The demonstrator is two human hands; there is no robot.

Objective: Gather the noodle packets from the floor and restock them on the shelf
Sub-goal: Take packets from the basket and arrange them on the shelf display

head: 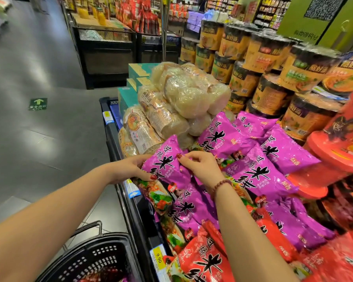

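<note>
A purple noodle packet (166, 159) stands tilted at the front edge of the shelf (130, 202), on top of other purple packets (259, 171). My left hand (135, 167) grips its left side, thumb on the front. My right hand (200, 165) pinches its right edge with thumb and fingers. Red noodle packets (208, 259) lie lower right on the same shelf.
A black shopping basket (94, 259) stands on the floor at bottom left with a few packets inside. Clear bags of rice noodles (181, 94) pile up behind the purple packets. Stacked cup noodles (269, 64) fill the upper right. Grey aisle floor (39, 129) lies to the left.
</note>
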